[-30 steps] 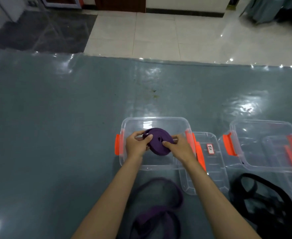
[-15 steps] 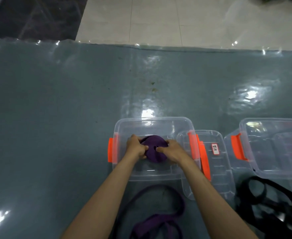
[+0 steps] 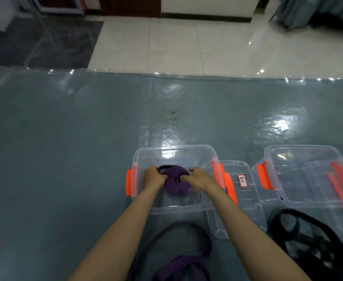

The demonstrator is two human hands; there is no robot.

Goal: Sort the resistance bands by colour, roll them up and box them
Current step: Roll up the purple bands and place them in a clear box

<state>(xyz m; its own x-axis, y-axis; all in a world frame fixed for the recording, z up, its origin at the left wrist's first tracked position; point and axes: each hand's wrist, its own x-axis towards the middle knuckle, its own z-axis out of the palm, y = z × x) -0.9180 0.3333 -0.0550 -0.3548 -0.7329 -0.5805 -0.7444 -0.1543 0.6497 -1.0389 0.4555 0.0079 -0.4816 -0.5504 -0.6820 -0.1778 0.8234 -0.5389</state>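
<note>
both the left hand (image 3: 153,178) and right hand (image 3: 198,178) grip the rolled purple band (image 3: 176,183), fingertips hidden beneath it.

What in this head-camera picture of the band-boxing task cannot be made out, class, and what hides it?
- Writing on the lid label, head view: too small and blurred to read.
- Loose purple band: cut off by the bottom edge and crossed by the forearms.
- Black bands: cut off at the bottom right corner, so their number is unclear.
- Rolled purple band in the left box: its sides are covered by the left hand and right hand.
</note>
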